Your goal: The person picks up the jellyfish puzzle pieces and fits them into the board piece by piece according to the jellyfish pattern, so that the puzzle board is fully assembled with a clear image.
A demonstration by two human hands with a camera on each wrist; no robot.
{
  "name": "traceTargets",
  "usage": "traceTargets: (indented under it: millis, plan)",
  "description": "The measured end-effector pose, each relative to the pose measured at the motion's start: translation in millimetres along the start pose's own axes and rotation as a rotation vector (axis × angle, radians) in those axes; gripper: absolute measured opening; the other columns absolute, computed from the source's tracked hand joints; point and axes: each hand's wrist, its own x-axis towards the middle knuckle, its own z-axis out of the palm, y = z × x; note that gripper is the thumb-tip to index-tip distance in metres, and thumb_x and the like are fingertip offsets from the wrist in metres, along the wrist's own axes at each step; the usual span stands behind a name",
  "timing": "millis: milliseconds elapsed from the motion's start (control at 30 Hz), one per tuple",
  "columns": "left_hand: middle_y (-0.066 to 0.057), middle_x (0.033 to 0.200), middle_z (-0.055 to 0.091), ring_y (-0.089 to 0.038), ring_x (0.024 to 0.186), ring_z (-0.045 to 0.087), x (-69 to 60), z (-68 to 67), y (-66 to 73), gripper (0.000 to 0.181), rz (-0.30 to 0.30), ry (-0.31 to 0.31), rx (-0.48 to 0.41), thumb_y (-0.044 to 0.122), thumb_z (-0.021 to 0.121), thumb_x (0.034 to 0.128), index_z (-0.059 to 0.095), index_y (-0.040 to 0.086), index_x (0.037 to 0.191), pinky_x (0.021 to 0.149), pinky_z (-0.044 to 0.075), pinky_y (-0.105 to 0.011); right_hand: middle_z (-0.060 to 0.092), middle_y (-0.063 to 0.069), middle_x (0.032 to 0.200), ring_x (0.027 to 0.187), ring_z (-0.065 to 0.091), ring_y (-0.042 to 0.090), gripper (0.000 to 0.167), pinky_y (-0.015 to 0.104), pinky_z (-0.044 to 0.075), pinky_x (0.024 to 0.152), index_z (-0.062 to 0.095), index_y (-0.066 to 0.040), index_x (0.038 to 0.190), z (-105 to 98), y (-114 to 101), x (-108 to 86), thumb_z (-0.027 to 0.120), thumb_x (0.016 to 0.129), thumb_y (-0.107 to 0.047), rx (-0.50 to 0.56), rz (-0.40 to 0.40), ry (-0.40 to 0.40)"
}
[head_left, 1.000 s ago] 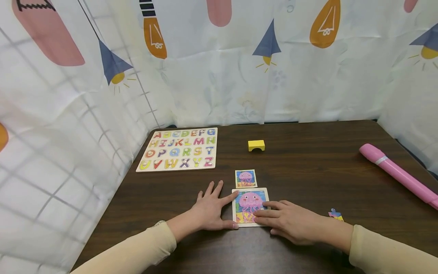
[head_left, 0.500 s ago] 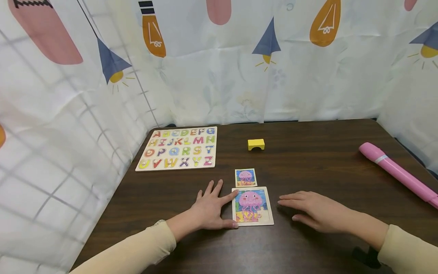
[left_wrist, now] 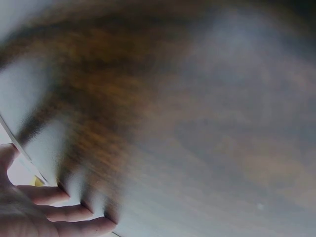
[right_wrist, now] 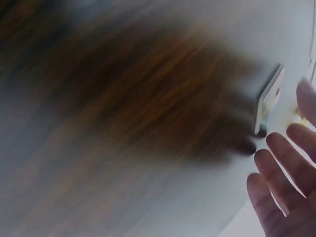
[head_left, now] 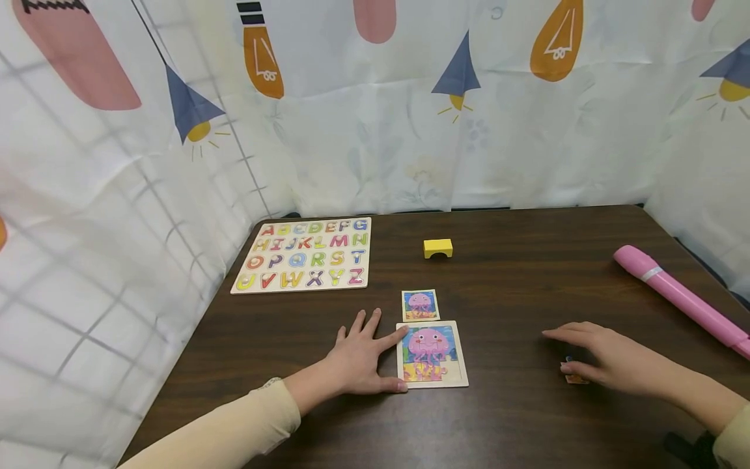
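Note:
A small jellyfish puzzle board (head_left: pixel 454 374) lies flat in the head view, its lower right corner showing bare wood. Spread out flat, my left hand (head_left: pixel 362 365) touches the board's left side with thumb and index finger. My right hand (head_left: pixel 615 361) hovers low, well right of the board, its fingers nearly straight. Under its thumb lies a loose puzzle piece (head_left: pixel 577 380), partly covered; whether they touch I cannot tell. The right wrist view shows slightly bent fingers (right_wrist: pixel 291 168) with nothing held. Directly behind the board is a matching jellyfish picture card (head_left: pixel 420 305).
An alphabet puzzle board (head_left: pixel 305 254) lies at the back left. A yellow arch block (head_left: pixel 438 248) stands behind the card. Along the right side lies a long pink stick-like object (head_left: pixel 680 296). Patterned curtains (head_left: pixel 375 130) hang around the dark table (head_left: pixel 515 273).
My right hand has left the puzzle board and moved right to the loose piece, uncovering the board's bare corner. My left hand stays in place.

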Motion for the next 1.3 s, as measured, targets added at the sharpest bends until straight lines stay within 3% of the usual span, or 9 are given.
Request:
traceTargets:
  millis: [200,333,567,1000,1100,1300]
  plan:
    - [-0.02,0.17,0.019,-0.05,0.155,0.017,0.2,-0.5,-0.1,0.094,-0.002,-0.002,0.003,0.076,0.068,0.0807,0.033,0.039,0.16,0.111,0.03,-0.075,0.062,-0.011,0.113,0.1,0.058,0.0,0.051,0.021,0.052,0.077,0.072,-0.019,0.117,3.2,14.2,-11.2,0.088,0.076,-0.046,-0.008,-0.013,0.015]
    - [-0.02,0.17,0.018,-0.05,0.155,0.016,0.4,-0.7,-0.3,0.094,-0.002,-0.003,0.001,0.076,0.068,0.0807,0.033,0.039,0.16,0.111,0.03,-0.075,0.061,-0.011,0.11,0.098,0.057,-0.001,0.049,0.019,0.051,0.077,0.07,-0.022,0.112,4.6,18.9,-15.3,0.09,0.073,-0.045,0.018,-0.014,0.005]
    - [-0.021,0.17,0.019,-0.05,0.155,0.017,-0.8,-1.3,1.0,0.093,0.003,-0.004,0.0,0.075,0.068,0.0813,0.034,0.039,0.16,0.11,0.03,-0.075,0.058,-0.017,0.105,0.096,0.054,-0.005,0.044,0.011,0.045,0.077,0.067,-0.029,0.102,9.1,19.7,-13.9,0.093,0.069,-0.042,0.023,-0.041,0.071]
    - [-0.021,0.169,0.02,-0.049,0.155,0.018,-2.7,-3.3,2.9,0.094,-0.001,0.0,0.002,0.075,0.069,0.0805,0.034,0.039,0.16,0.11,0.031,-0.075,0.059,-0.021,0.101,0.091,0.055,-0.007,0.038,0.011,0.047,0.076,0.065,-0.026,0.102,6.0,10.4,-1.5,0.092,0.075,-0.032,0.079,-0.047,0.065]
    - [-0.021,0.169,0.02,-0.049,0.155,0.019,-3.0,-3.1,2.8,0.094,0.001,0.001,0.004,0.076,0.068,0.0804,0.034,0.039,0.16,0.11,0.032,-0.075,0.061,-0.022,0.099,0.088,0.058,-0.009,0.034,0.016,0.051,0.073,0.065,-0.024,0.103,3.3,5.8,4.9,0.089,0.08,-0.032,0.145,-0.008,0.023]
    - [-0.02,0.169,0.021,-0.049,0.155,0.019,-3.8,-2.0,2.7,0.094,0.0,-0.001,0.005,0.076,0.068,0.0804,0.035,0.039,0.159,0.11,0.032,-0.074,0.067,-0.012,0.097,0.082,0.062,-0.006,0.033,0.022,0.056,0.067,0.065,-0.01,0.11,1.7,-6.3,23.2,0.083,0.087,-0.026,0.417,0.048,-0.099]
